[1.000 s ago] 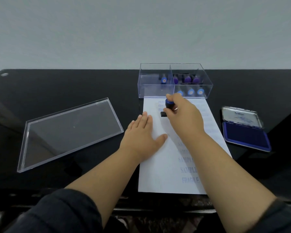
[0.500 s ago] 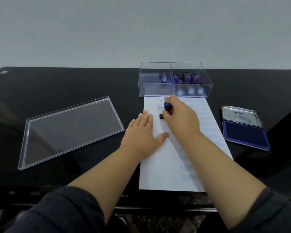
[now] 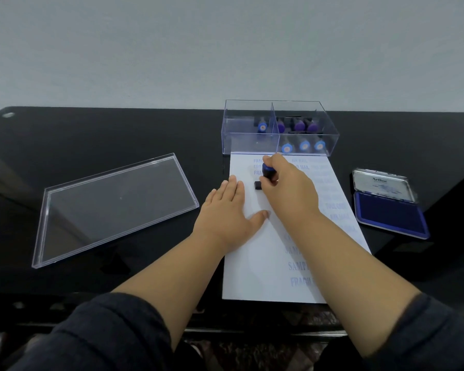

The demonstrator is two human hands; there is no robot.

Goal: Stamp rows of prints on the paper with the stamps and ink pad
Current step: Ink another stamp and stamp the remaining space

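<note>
Under our right hand (image 3: 289,191) we are gripping a blue stamp (image 3: 268,171), its black base pressing on the paper (image 3: 255,266) below three faint prints. Just left of it, our left hand (image 3: 227,212) is lying flat, fingers straight, holding the sheet down. Beyond the right hand a clear box (image 3: 249,140) is keeping more stamps; to its right the ink pad (image 3: 390,214) is lying open on the tabletop (image 3: 91,135). Left of the left hand, a clear lid (image 3: 113,207) is resting.

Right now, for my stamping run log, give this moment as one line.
left hand flat on paper | right hand grips stamp, base on paper | ink pad open
</note>
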